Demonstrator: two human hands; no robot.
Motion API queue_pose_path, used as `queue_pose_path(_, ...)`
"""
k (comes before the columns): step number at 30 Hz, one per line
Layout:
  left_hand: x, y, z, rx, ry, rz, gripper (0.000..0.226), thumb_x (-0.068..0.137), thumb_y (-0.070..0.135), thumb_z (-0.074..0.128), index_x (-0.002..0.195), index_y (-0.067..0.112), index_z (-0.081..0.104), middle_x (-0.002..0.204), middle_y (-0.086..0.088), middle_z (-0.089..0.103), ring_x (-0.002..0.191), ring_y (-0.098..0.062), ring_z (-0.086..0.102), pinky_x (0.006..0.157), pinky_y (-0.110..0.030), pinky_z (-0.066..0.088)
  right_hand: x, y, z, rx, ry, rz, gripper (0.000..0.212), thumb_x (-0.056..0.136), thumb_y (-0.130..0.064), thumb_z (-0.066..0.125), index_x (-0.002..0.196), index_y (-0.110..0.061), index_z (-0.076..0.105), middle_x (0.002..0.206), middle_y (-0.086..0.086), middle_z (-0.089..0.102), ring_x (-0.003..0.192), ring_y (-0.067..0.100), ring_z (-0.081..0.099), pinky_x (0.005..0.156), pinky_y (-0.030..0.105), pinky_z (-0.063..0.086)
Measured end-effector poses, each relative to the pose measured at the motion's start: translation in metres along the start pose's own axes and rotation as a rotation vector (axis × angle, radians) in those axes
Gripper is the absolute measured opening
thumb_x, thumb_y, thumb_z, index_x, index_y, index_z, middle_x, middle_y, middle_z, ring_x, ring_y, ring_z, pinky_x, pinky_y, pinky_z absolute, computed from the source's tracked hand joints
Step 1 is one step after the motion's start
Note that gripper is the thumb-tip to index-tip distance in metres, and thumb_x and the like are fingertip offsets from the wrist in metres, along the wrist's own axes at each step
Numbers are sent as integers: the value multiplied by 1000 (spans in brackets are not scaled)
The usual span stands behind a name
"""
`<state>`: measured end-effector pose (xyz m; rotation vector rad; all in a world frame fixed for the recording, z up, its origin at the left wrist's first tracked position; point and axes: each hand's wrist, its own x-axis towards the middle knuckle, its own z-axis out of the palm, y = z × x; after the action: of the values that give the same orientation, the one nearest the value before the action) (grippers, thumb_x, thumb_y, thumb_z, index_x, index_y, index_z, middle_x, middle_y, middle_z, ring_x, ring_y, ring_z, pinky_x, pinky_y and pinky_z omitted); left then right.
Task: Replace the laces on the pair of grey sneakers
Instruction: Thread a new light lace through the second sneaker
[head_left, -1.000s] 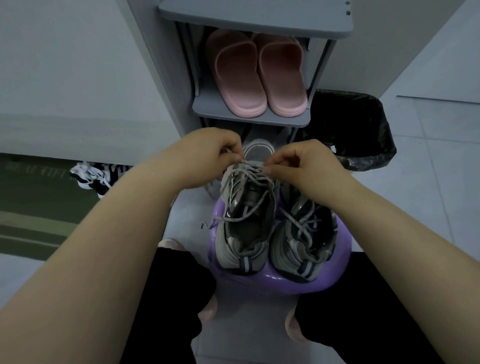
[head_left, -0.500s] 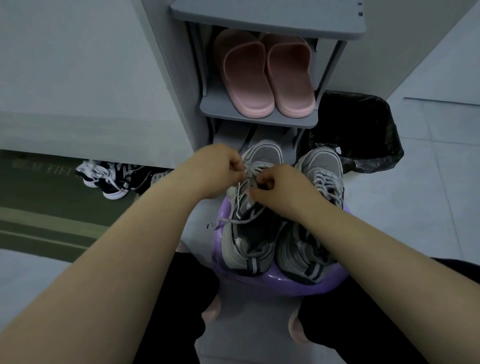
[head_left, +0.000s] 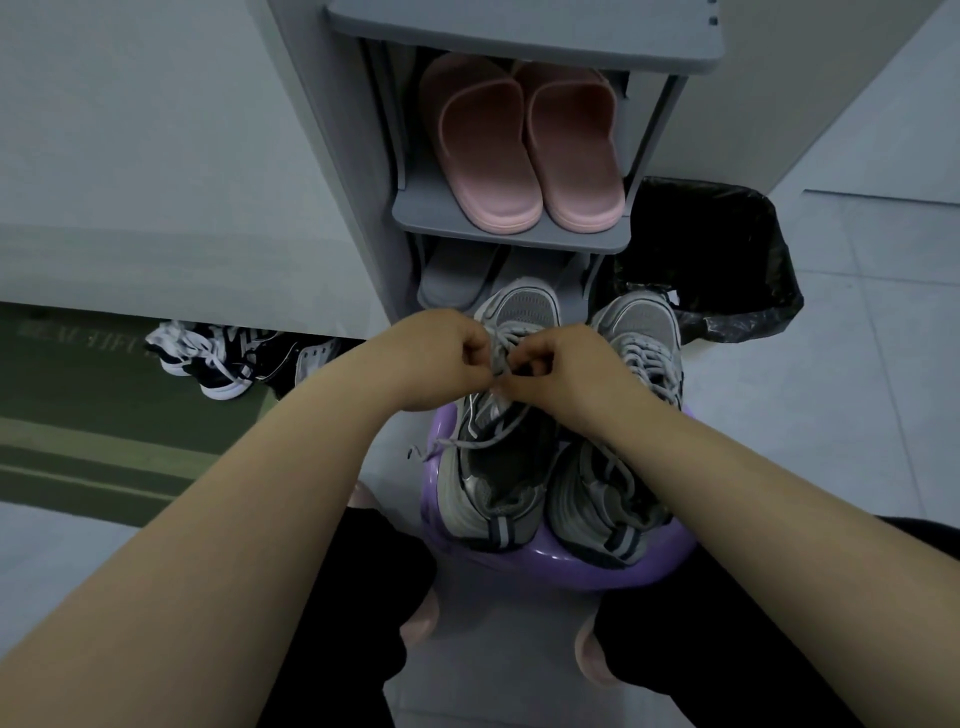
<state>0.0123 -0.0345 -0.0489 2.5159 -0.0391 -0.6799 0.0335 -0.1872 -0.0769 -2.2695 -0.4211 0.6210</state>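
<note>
Grey sneakers (head_left: 493, 499) sat side by side on a purple stool (head_left: 524, 569) between the person's knees, toes toward the shoe rack (head_left: 514, 234). They were probably raised there to bring the lacing within easy reach. Both hands met over the lacing of the left-hand sneaker. The left hand (head_left: 441, 358) and the right hand (head_left: 561, 369) each had curled fingers pinching its grey lace (head_left: 470, 441), apparently to work it through the eyelets. A loose end trailed off the stool's left edge.

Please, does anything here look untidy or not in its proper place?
Yes. A pair of black-and-white sneakers lies jumbled on the floor at left, laces loose, not on the grey shoe rack. Also, the grey lace of the left grey sneaker trails over the rim of the purple plastic stool.
</note>
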Motion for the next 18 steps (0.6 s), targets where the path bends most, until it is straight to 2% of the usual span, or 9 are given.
queue_pose_path(5,1,2,0,18,1,-11,26,86,18,56,62,18,48,59,6,46,52,-6,42,54,-22,34,0,1,0,-50,-11,-32,18,79,-28,70,84,-11,67,57,-5,42,52,10,37,53,25,32)
queue_pose_path(9,3,1,1,23,-2,-16,16,87,20,55,74,10,56,61,4,47,56,-10,42,56,-24,33,0,2,0,-94,-22,-73,20,81,-27,66,85,-7,67,60,-1,45,57,15,41,57,28,34)
queue_pose_path(15,5,1,2,43,-26,-4,13,90,20,51,83,11,59,69,4,49,65,-13,46,60,-27,35,-1,1,-1,-88,-35,-97,18,85,-24,61,85,-8,68,59,-2,47,56,13,43,55,27,34)
queue_pose_path(18,6,3,3,74,-12,1,16,91,20,51,88,8,60,69,5,48,66,-13,44,58,-23,32,0,2,-4,-76,-52,-96,21,88,-14,51,97,-10,70,89,5,66,81,18,59,70,28,42)
